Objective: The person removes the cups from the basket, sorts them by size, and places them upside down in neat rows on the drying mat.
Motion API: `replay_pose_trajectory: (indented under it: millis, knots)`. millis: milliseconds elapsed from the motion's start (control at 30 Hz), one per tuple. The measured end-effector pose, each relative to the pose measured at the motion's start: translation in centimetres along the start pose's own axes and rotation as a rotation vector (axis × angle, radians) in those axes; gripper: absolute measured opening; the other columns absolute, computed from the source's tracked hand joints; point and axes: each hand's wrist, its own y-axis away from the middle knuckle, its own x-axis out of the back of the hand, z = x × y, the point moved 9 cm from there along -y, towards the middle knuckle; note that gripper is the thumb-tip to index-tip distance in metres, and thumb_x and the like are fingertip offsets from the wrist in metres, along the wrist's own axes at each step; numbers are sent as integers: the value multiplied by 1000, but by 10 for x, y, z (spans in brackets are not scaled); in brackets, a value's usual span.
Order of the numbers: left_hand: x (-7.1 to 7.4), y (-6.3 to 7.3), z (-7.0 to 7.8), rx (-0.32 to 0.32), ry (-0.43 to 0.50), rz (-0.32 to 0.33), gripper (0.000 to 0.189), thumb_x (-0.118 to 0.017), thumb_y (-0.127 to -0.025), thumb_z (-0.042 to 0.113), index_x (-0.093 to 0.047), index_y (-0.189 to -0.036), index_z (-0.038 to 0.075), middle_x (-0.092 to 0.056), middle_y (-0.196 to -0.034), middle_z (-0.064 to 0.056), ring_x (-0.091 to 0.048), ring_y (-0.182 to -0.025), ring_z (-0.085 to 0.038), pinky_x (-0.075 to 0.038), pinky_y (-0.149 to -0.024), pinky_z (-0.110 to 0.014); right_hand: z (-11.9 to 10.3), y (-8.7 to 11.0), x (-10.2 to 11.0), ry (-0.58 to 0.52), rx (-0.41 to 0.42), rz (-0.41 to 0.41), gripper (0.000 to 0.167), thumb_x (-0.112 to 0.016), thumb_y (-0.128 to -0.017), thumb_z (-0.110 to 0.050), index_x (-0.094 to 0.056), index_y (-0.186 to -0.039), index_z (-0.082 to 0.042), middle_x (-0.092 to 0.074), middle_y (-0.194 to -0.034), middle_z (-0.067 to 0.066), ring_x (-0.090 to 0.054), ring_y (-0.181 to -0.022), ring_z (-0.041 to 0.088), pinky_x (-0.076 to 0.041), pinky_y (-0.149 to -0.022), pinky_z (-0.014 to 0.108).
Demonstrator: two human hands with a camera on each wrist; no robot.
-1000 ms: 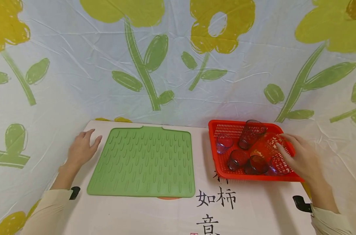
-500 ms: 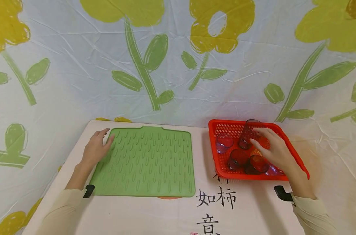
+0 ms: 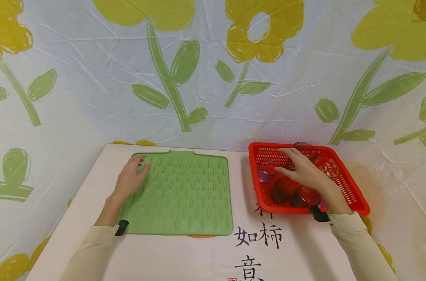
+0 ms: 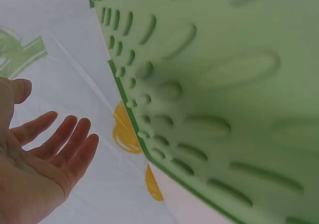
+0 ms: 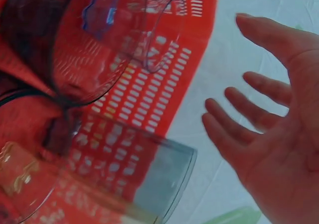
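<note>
**A pale table [image 3: 171, 259] with big yellow flowers [image 3: 286, 23] behind it**

A wrinkly white cloth [image 3: 104, 117] stands like a wall behind the table and on both sides. The flowers are drawn on it, with thick green stems [image 3: 178, 103] and fat leaves [image 3: 186, 62]. More yellow bits [image 3: 146, 143] show past the back and left edges of the table. The table top is flat, with big black writing [image 3: 258, 236] to the right of the middle. A tiny red mark [image 3: 232, 279] sits low down beside the writing.

A green mat [image 3: 185, 191] lies flat on the left part of the table, with rows of long little bumps. A bit of orange [image 3: 202, 236] pokes out at its front edge. On the right is a red basket [image 3: 279, 210] full of little holes. See-through glasses [image 3: 267, 168] sit inside it, some dark and some purplish.

The left hand [image 3: 131, 177] is over the left side of the mat, its fingers softly bent and spread, gripping nothing. The right hand [image 3: 304, 168] is over the basket, above the glasses, its fingers softly bent with the thumb apart, gripping nothing too. Both sleeves [image 3: 357, 242] are cream.
</note>
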Motion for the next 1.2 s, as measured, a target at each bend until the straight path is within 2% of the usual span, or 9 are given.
replay_pose_trajectory:
  millis: [167,333,533,700,867,967,1100,1200]
  knots:
    - [-8,0,6,8,41,-10,53,-53,-109,30,-47,-147,-7,-49,-139,-31,-55,-120,-46,-47,-96,-60,4,-15,-19,-33,-52,-154,81,-79,-93,-24,-34,-154,2,-38,-148,28,-42,-134,46,-34,-110,68]
    - [-17,-1,12,-5,77,-11,50,-56,-108,27,-50,-145,-7,-54,-134,-31,-57,-118,-45,-48,-96,-58,15,-23,-43,-19,-112,-299,91,-81,-91,-26,-25,-156,5,-27,-152,33,-34,-139,52,-32,-110,70]
    - [-27,0,23,-11,141,-31,48,-56,-108,24,-50,-145,-6,-54,-136,-32,-58,-118,-45,-49,-97,-58,27,-27,-60,-20,-146,-406,96,-82,-89,-24,-21,-156,10,-27,-153,37,-32,-140,54,-31,-111,69]
    - [-33,0,30,-12,186,-35,47,-57,-108,23,-51,-146,-4,-56,-134,-31,-59,-117,-44,-50,-96,-57,30,-32,-68,-38,-114,-427,92,-82,-90,-18,-23,-152,14,-38,-150,37,-31,-143,53,-25,-116,65]
    - [-41,0,34,-8,213,-40,48,-57,-108,25,-51,-146,-3,-57,-134,-29,-60,-116,-42,-51,-96,-55,32,-38,-70,-64,-101,-403,81,-83,-88,-16,-33,-146,13,-51,-138,33,-47,-132,49,-35,-112,63]
    - [-43,0,38,-7,233,-39,49,-56,-108,27,-50,-147,-3,-57,-135,-28,-60,-117,-42,-51,-97,-55,37,-42,-72,-98,-118,-373,76,-85,-86,-21,-40,-139,10,-57,-130,29,-56,-121,44,-44,-106,60]
    - [-45,0,41,-7,229,-38,50,-56,-108,28,-50,-148,-2,-57,-135,-27,-60,-117,-41,-51,-97,-54,44,-43,-74,-170,-161,-342,74,-88,-83,-26,-43,-133,5,-58,-128,25,-58,-118,40,-47,-104,56]
    - [-45,0,42,-6,226,-41,50,-55,-109,29,-49,-148,-2,-57,-135,-27,-60,-118,-42,-51,-97,-54,44,-43,-72,-238,-165,-317,69,-87,-83,-20,-43,-131,3,-57,-130,24,-55,-122,40,-46,-106,57]
